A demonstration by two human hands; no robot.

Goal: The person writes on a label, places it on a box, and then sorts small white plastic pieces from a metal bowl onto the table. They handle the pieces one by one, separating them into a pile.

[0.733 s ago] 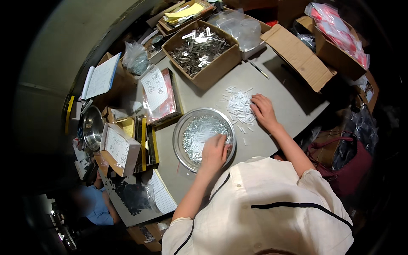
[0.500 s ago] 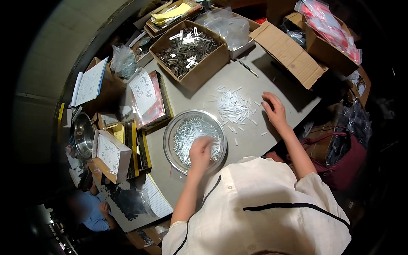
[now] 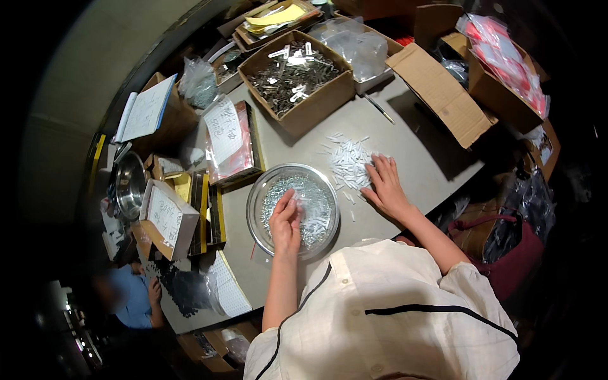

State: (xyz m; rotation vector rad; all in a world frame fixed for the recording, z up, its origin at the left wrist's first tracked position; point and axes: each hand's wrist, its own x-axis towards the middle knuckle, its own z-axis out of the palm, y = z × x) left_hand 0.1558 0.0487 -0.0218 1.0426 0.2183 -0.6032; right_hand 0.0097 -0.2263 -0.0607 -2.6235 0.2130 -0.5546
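Note:
A round steel bowl [image 3: 252,235] stands in front of me, holding many small shiny metal parts [image 3: 273,189] and short white stick-like pieces [image 3: 315,223]. Over its left side is my left hand [image 3: 285,221], its fingers curled together; what they hold, if anything, I cannot make out. A whitish blur lies beside those fingertips. To the right of the bowl, a loose pile of the same white pieces [image 3: 347,163] is spread on the grey table [image 3: 297,149]. My right hand [image 3: 387,191] lies on the pile's right edge, palm down, fingers stretched out.
At the back, a cardboard box [image 3: 316,107] holds dark and white metal parts. A pen [image 3: 380,109] lies near a cardboard flap [image 3: 440,95]. Small boxes [image 3: 234,149] and another steel bowl [image 3: 130,185] stand left. A person in blue [image 3: 134,301] is at the lower left.
My right hand has come left and down onto the white pile from beside it. My left hand has shifted left within the bowl, uncovering white pieces there. The whole view has shifted slightly.

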